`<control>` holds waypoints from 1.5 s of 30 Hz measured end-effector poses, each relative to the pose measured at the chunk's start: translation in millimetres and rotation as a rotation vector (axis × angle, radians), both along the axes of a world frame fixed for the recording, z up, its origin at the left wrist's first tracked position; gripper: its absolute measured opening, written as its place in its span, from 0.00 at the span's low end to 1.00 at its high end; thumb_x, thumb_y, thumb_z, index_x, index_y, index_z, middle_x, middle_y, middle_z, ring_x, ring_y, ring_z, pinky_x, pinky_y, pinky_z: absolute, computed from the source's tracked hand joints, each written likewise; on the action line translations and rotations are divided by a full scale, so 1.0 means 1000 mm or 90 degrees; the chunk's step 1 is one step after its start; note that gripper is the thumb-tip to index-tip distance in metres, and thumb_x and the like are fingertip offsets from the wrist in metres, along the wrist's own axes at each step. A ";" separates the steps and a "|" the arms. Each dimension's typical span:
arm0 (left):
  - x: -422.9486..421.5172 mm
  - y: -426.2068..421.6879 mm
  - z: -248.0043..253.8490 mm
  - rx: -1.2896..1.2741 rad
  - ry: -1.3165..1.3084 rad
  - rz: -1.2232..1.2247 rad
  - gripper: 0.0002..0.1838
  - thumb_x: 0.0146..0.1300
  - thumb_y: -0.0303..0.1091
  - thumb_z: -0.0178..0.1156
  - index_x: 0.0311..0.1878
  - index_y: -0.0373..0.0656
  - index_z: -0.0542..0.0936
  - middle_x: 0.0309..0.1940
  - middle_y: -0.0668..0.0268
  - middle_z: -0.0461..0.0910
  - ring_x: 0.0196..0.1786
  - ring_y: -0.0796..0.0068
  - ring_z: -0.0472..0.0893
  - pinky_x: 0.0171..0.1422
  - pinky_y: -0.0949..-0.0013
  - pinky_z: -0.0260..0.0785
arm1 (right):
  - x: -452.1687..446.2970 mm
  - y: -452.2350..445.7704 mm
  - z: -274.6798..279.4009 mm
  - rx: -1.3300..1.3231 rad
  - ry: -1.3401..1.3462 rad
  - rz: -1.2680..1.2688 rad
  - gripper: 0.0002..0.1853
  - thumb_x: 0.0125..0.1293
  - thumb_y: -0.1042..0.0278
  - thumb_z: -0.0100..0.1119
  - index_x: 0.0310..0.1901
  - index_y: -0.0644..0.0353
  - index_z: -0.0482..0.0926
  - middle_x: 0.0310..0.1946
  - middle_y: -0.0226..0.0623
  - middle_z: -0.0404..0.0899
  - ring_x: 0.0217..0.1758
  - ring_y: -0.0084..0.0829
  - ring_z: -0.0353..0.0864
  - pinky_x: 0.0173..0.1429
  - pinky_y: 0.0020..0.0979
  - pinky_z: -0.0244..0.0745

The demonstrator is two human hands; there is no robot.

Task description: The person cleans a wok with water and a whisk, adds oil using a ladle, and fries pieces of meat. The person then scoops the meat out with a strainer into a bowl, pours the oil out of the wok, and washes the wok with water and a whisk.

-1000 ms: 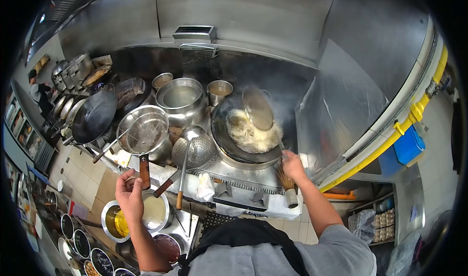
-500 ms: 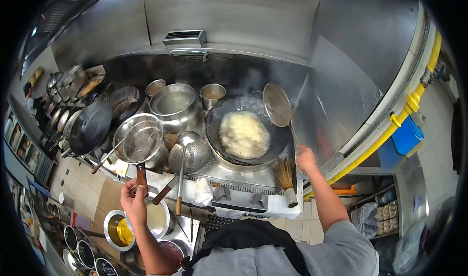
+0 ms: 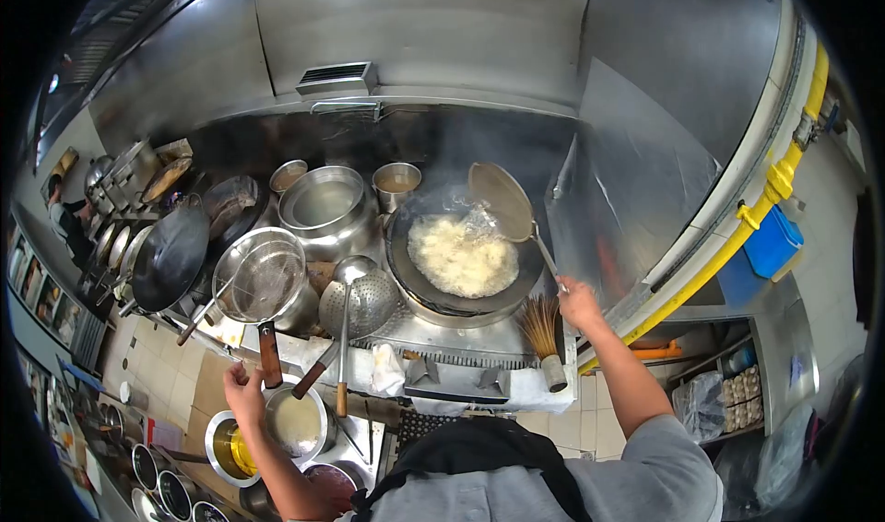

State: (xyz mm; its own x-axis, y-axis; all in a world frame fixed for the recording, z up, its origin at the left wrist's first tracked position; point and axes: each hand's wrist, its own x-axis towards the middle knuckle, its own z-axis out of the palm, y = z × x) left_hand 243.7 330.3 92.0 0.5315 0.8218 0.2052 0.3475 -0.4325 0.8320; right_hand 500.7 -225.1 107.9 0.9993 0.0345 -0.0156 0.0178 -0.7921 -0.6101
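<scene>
My right hand (image 3: 579, 304) is wrapped around the long handle of a round, flat-looking skimmer (image 3: 501, 201), tilted over the far right side of a dark wok (image 3: 529, 273). Pale yellow food (image 3: 461, 257) bubbles in the wok's oil, and steam rises from it. My left hand (image 3: 244, 395) is off to the left, open and holding nothing, close to the wooden handle of a mesh strainer (image 3: 265, 278). That strainer rests over a metal pot. Beside it lie a perforated ladle (image 3: 361, 303) and a smaller ladle (image 3: 355, 268) with a long handle.
A large metal pot (image 3: 288, 216) and a small pot of brownish liquid (image 3: 397, 194) stand behind. A bristle brush (image 3: 550, 365) sits at the front right edge. A bowl of yellow oil (image 3: 218, 457) is low left. A person (image 3: 69, 222) stands far left.
My left hand has let go of the strainer's wooden handle and moved slightly down and left. The skimmer has shifted left, lower over the wok, and the food has spread and bubbles more.
</scene>
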 end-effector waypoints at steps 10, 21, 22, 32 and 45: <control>0.028 -0.003 -0.031 -1.069 -0.425 -0.296 0.32 0.64 0.53 0.54 0.56 0.31 0.69 0.52 0.45 0.75 0.53 0.48 0.78 0.51 0.54 0.78 | -0.015 0.003 0.009 0.044 -0.009 -0.019 0.19 0.60 0.73 0.52 0.54 0.61 0.76 0.45 0.54 0.79 0.49 0.50 0.80 0.54 0.40 0.74; 0.038 0.006 -0.020 -0.927 -0.273 -0.254 0.11 0.67 0.33 0.54 0.47 0.38 0.70 0.26 0.70 0.71 0.20 0.84 0.66 0.21 0.79 0.61 | -0.014 0.016 0.079 0.178 0.424 -0.044 0.07 0.64 0.76 0.48 0.29 0.68 0.74 0.19 0.37 0.76 0.11 0.25 0.72 0.09 0.29 0.63; 0.034 -0.002 -0.017 -0.840 -0.252 -0.276 0.11 0.66 0.33 0.55 0.47 0.38 0.69 0.26 0.70 0.70 0.20 0.83 0.67 0.21 0.78 0.62 | -0.016 0.019 0.087 0.181 0.424 -0.041 0.07 0.64 0.76 0.48 0.29 0.68 0.74 0.19 0.37 0.76 0.11 0.25 0.72 0.09 0.29 0.63; 0.034 -0.078 0.052 -0.524 -0.218 -0.258 0.15 0.58 0.21 0.58 0.47 0.38 0.67 0.18 0.68 0.69 0.15 0.77 0.68 0.19 0.73 0.64 | 0.059 0.043 -0.030 0.676 0.704 -0.039 0.05 0.71 0.67 0.47 0.43 0.57 0.72 0.16 0.21 0.61 0.10 0.11 0.56 0.11 0.18 0.50; 0.138 -0.141 0.031 -0.484 -0.070 -0.347 0.09 0.56 0.23 0.61 0.35 0.41 0.69 0.18 0.70 0.69 0.15 0.78 0.69 0.17 0.73 0.64 | -0.012 0.000 0.025 0.440 0.356 0.055 0.23 0.68 0.72 0.50 0.63 0.66 0.63 0.15 0.28 0.68 0.08 0.19 0.61 0.09 0.24 0.55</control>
